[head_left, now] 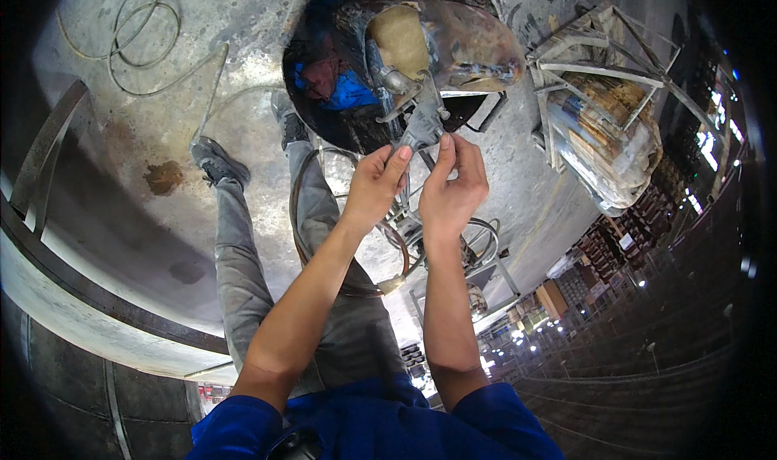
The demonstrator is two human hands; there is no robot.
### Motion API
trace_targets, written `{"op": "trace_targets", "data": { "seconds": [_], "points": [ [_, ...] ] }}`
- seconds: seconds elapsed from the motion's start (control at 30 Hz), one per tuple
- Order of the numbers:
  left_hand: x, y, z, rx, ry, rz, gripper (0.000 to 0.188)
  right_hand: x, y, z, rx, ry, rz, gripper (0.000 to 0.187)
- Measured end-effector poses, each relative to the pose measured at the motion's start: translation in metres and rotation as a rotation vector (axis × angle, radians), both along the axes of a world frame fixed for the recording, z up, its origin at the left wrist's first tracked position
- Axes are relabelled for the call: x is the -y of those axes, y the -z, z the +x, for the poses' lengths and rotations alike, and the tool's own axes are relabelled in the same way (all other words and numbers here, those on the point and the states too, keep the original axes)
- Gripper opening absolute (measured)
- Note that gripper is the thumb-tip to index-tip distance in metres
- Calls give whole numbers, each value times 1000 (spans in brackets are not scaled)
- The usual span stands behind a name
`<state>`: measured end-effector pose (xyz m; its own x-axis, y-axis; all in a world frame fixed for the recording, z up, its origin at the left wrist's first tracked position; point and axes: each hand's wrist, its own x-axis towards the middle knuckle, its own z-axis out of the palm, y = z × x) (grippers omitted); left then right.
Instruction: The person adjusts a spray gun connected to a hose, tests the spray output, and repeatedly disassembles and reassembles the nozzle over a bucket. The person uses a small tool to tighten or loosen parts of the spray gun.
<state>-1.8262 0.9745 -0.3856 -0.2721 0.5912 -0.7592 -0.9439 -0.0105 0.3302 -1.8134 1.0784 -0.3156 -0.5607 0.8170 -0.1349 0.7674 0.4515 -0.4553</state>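
Between the fingertips of both hands, in front of my legs, is a grey metal spray gun (422,125). My left hand (377,186) pinches its near left side between thumb and fingers. On its right side, my right hand (453,186) grips it with the thumb and bent fingers. The gun's far end reaches over the rim of a dark round bin (356,139). In the bin lie a bright blue cloth (353,93) and a paint-smeared container with a tan top (398,39). Looped hoses (301,217) hang below my hands, partly hidden by my forearms.
A metal frame (600,78) stands at the right, around a stained, wrapped bundle (619,128). A thin hose (121,47) coils on the stained concrete floor (89,148) at the far left. A curved metal rail (121,306) runs along the left. A stand with tubing (486,258) is behind my right forearm.
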Motion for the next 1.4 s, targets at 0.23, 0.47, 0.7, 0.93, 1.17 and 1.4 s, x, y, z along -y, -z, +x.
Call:
{"op": "trace_targets", "data": {
  "seconds": [0.23,0.47,0.7,0.93,1.17,1.4],
  "points": [
    [5,-9,-7,-9,-38,-48,45,-1,-5,4,0,-60,-161,16],
    [5,-18,-10,-51,-40,-46,44,0,-19,-5,-90,-45,-196,19],
    [6,-18,-3,-80,-19,-75,47,-5,-17,-4,69,-114,-182,38],
    [11,-14,1,-102,-21,-103,48,-5,-13,0,28,-46,-254,38],
    [7,-21,10,-116,-29,-139,48,-2,-11,6,-60,-51,-192,40],
    [11,-17,10,-130,-41,-150,48,-8,-8,14,72,4,-386,39]
  ]
}}
